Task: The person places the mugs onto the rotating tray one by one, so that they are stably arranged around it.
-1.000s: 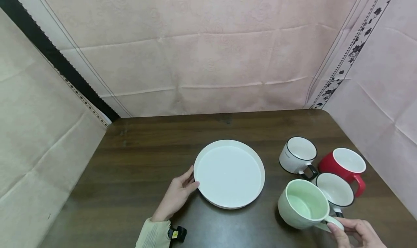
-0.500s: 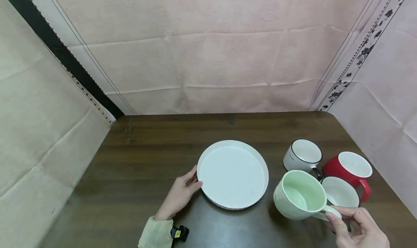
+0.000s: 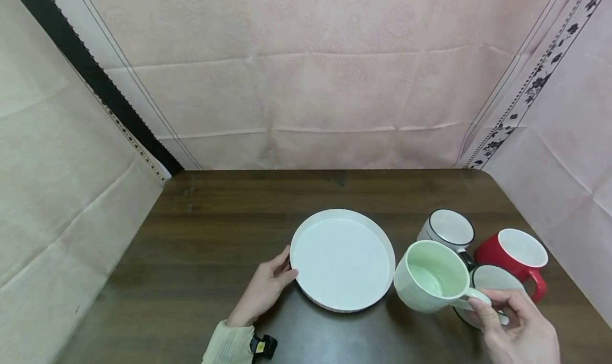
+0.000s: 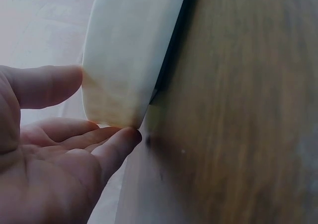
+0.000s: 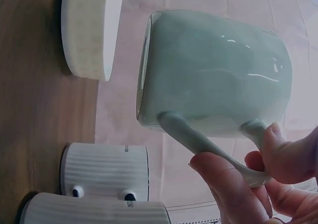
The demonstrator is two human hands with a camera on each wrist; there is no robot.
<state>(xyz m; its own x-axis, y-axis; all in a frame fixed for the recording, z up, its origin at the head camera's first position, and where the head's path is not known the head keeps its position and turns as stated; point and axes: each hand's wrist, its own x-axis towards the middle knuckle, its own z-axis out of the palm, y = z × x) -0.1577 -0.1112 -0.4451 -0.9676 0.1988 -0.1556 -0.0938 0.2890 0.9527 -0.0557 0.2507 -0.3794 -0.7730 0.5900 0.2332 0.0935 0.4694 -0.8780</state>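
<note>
My right hand grips the handle of a pale green mug, thumb on one side and fingers curled around it. The mug is upright; in the right wrist view its base hangs higher than the rim of a white round plate. In the head view, the mug's left side comes right to the plate's right edge. On the far side, my left hand holds the plate's left edge. The left wrist view shows its thumb at the upper rim and fingertips at the lower edge of the deep wall.
Right of the plate stand a white mug with a black rim and handle, a red mug, and another black-rimmed white mug partly hidden behind the green one. Pinkish cloth hangs around the brown wooden table.
The green mug has risen from beside the other mugs and moved left and farther back, toward the plate, with my right hand. My left hand keeps its place on the plate.
</note>
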